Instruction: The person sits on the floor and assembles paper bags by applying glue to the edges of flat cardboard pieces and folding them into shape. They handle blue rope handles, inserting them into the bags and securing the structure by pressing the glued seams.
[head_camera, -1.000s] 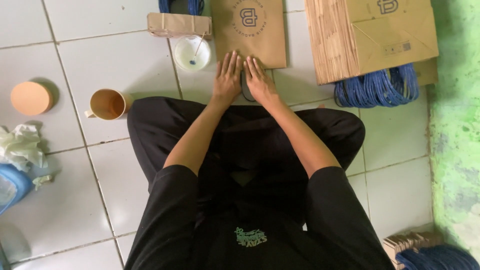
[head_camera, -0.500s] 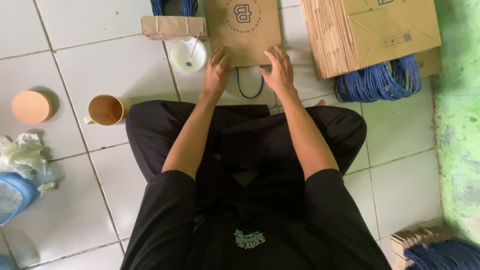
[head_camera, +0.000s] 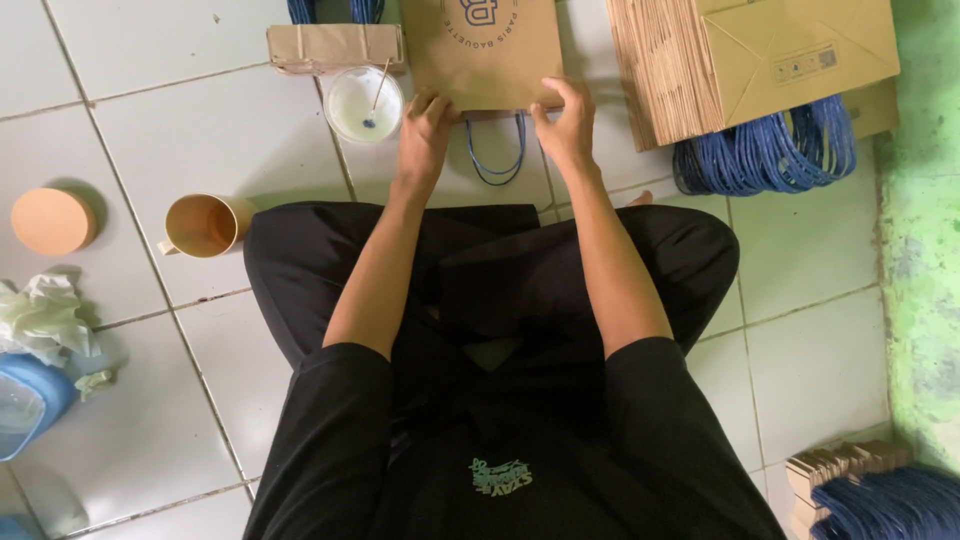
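Note:
A flat brown paper bag (head_camera: 485, 50) lies on the white tiled floor in front of my crossed legs. A blue cord handle (head_camera: 497, 155) loops out from its near edge. My left hand (head_camera: 425, 130) grips the bag's near left corner. My right hand (head_camera: 565, 120) pinches the near right edge, fingers curled over it. A white bowl of glue (head_camera: 363, 103) with a thin stick in it stands just left of my left hand.
A stack of brown paper bags (head_camera: 760, 55) lies at the right on a bundle of blue cords (head_camera: 765, 155). A folded cardboard strip (head_camera: 335, 45) sits behind the bowl. An orange cup (head_camera: 205, 225), an orange lid (head_camera: 52, 220) and crumpled cloth (head_camera: 45, 315) are at the left.
Both hands were pressed together on the bag's near edge. They have moved apart to its corners, and the blue handle now shows between them.

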